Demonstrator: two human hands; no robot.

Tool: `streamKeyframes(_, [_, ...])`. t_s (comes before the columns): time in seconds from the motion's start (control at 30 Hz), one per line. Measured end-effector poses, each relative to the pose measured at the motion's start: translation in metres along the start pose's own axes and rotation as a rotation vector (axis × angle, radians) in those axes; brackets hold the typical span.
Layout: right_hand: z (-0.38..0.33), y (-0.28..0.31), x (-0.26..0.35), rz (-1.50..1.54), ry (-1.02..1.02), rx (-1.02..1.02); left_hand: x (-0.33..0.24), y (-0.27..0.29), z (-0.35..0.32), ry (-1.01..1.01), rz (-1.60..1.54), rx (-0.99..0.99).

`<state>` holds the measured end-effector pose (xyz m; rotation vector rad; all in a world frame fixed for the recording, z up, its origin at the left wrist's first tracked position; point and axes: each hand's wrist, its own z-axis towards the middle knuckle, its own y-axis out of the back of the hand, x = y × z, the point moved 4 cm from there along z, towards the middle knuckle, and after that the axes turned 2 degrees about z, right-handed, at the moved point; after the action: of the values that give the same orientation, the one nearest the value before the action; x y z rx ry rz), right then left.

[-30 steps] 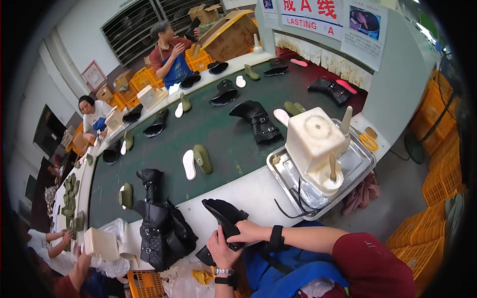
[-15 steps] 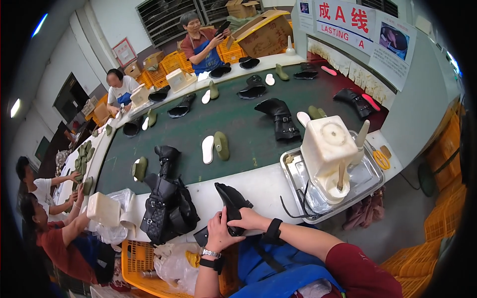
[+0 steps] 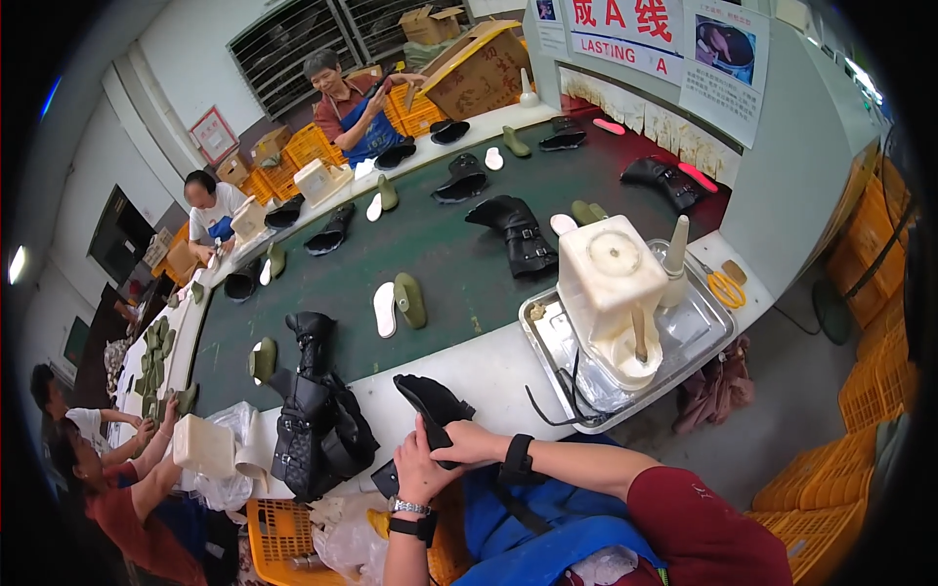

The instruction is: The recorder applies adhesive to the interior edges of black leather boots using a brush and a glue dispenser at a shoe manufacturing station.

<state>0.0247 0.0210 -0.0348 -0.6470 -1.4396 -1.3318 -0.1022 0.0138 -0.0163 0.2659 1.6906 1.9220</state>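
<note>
Fingers of both my hands are wrapped around a black shoe upper (image 3: 433,402) at the near edge of the white tabletop (image 3: 489,366): my left hand (image 3: 418,469) grips it from below, the thumb pressed up along its side, and my right hand (image 3: 467,444) closes over it from the right, so both are clenched on the piece and neither is free. Its pointed end sticks up and away from me, tilted toward the green conveyor belt (image 3: 430,244). Just to the left of my hands a tall black boot (image 3: 313,405) with straps stands on the tabletop, and beyond it, at the belt's near edge, lies an olive shoe last (image 3: 262,359). To my right sits a metal tray (image 3: 684,332) holding a cream plastic canister (image 3: 611,269) and a round pot with a brush (image 3: 637,347) standing in it; yellow scissors (image 3: 725,288) lie at the tray's far corner. Out on the belt I see a white insole (image 3: 384,310) lying just beside a green last (image 3: 410,300), and farther off a black buckled boot (image 3: 516,232) on its side. Other people work along the belt's far and left sides, and orange crates (image 3: 870,391) are stacked on my right
</note>
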Motion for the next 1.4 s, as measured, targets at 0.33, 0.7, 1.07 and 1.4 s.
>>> streamKeyframes(0.33, [-0.015,0.000,0.073,-0.008,0.118,0.141,-0.009,0.062,-0.027,-0.057,-0.125,-0.339])
streamKeyframes(0.7, [-0.038,-0.010,0.113,-0.321,0.414,0.045,-0.019,0.065,-0.068,0.149,-0.473,-0.399])
streamKeyframes(1.07, [-0.035,-0.012,0.118,-0.268,0.447,0.009,-0.014,0.069,-0.064,0.116,-0.390,-0.320])
streamKeyframes(1.4, [-0.068,0.032,0.137,-0.288,0.546,0.167,-0.013,0.101,-0.060,0.033,-0.466,-0.174])
